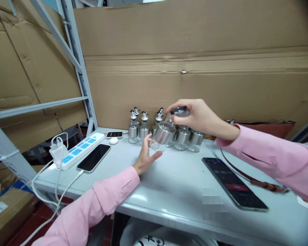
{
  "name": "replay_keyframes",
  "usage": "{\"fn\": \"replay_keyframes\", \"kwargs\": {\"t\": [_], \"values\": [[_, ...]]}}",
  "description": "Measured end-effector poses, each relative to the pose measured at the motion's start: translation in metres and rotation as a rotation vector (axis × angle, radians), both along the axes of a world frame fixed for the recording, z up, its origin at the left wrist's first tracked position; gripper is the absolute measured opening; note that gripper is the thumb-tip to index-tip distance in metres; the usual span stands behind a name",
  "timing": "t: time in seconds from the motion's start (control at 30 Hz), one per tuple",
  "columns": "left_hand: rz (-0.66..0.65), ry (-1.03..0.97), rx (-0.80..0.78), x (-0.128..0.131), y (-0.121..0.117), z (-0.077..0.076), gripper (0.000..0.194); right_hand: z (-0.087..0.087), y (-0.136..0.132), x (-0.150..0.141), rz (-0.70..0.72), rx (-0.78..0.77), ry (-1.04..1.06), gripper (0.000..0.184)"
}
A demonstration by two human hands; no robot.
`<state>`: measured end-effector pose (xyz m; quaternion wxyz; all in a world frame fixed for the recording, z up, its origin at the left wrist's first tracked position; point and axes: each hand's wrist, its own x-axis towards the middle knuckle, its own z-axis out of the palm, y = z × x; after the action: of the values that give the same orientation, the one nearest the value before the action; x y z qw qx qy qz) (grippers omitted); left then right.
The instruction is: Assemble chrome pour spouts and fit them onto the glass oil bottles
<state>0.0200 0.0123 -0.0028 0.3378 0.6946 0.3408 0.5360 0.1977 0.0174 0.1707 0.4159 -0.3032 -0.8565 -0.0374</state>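
My right hand [195,114] grips the black-capped neck of a clear glass bottle with a silver metal sleeve [164,132]. The bottle is tilted, its base toward the lower left, and looks slightly blurred. Close to that base is my left hand [145,157], its thumb and fingers spread apart; whether a fingertip touches the glass I cannot tell. Behind stand several similar bottles [144,130] in a group, those on the left topped with white and black pourer spouts. My right hand hides the tops of the bottles on the right [182,137].
On the left lie a white power strip [83,150] with cables, a black-screened phone [94,158], a small display device [114,135] and a white round object [114,140]. Another phone [233,182] and a brown strap [261,184] lie right. Cardboard [195,34] stands behind the table [174,191].
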Motion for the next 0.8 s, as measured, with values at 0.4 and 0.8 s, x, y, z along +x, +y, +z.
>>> {"fn": "replay_keyframes", "kwargs": {"t": [0.4, 0.8], "values": [[-0.059, 0.298, -0.035, 0.009, -0.001, -0.010, 0.053, -0.063, -0.002, 0.014, 0.130, -0.231, -0.083, 0.019], [-0.127, 0.343, -0.064, 0.010, -0.003, -0.013, 0.058, -0.042, -0.010, 0.012, 0.028, -0.090, 0.135, 0.025]]}}
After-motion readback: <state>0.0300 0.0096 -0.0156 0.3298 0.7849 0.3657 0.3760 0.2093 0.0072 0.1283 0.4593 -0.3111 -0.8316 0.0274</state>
